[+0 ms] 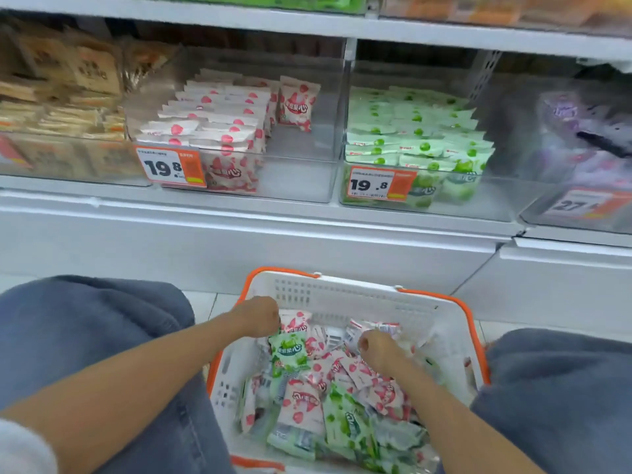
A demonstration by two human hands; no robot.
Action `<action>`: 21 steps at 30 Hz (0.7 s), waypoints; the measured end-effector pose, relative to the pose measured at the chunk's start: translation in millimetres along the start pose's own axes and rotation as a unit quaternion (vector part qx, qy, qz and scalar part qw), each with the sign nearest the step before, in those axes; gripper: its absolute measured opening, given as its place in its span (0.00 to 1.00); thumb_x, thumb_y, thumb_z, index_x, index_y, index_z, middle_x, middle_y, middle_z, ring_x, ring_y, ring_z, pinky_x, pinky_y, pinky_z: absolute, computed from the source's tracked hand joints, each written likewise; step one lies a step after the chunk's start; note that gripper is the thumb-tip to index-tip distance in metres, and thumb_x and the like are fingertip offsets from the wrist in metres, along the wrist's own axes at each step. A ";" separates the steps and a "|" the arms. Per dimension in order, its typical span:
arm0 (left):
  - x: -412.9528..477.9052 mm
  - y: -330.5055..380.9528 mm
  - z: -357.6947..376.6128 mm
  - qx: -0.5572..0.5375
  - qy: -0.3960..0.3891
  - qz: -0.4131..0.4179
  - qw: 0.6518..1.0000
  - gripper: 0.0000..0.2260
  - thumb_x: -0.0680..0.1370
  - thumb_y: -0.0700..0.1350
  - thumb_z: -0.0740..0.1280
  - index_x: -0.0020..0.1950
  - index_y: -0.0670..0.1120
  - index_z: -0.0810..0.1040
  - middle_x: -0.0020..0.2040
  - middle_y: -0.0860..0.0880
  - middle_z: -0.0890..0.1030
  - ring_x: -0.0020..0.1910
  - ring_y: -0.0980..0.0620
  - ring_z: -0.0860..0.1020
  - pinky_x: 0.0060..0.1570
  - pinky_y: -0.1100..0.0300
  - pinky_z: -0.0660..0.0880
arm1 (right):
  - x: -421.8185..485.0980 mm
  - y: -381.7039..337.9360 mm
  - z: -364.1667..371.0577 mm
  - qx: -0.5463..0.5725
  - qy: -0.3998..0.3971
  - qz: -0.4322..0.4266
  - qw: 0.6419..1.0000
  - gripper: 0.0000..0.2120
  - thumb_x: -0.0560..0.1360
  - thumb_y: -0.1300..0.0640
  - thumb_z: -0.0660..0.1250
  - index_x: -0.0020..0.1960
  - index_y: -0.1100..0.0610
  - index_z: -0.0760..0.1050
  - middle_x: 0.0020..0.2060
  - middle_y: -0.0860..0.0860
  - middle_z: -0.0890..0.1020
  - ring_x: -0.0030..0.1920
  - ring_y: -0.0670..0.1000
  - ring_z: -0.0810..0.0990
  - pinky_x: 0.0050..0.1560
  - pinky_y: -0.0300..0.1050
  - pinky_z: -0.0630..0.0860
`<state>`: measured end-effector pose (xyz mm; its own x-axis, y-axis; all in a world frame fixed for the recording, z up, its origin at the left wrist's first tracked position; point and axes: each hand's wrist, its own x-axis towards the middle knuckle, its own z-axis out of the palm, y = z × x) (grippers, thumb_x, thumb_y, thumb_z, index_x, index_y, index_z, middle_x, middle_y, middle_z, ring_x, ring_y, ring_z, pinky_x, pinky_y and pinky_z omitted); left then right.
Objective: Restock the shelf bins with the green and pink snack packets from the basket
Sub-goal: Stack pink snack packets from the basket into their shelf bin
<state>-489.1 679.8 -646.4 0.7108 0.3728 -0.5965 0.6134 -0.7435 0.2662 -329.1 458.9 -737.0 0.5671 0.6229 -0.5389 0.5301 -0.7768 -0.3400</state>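
Under the shelf with its pink bin and green bin, in the basket, the grip of the left hand pinches a green packet, that of the right hand a pink packet (each best lifted to its matching bin).

Loose blue-grey trousers cover both legs; a pale grey sleeve edges the left arm.

Pink bin: right half bare, centre of frame.
Green bin: narrow bare strip at right.
Shelf edge: overhangs both bins (open gap above bin fronts).
Basket: knees close on both sides.
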 end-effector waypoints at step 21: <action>17.8 17.3 29.5 -0.099 -0.027 0.045 0.994 0.11 0.79 0.44 0.63 0.37 0.43 0.73 0.40 0.43 0.79 0.40 0.48 0.75 0.47 0.52 0.77 | 44.1 20.2 3.2 -0.022 -0.074 -0.058 0.995 0.11 0.74 0.62 0.70 0.37 0.56 0.69 0.34 0.49 0.72 0.40 0.53 0.76 0.38 0.42 0.69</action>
<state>-476.0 657.2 -674.7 0.7493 0.2750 -0.6025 0.6079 -0.6464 0.4610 -295.4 470.4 -770.1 0.4038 0.6849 -0.6065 0.6160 -0.6937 -0.3732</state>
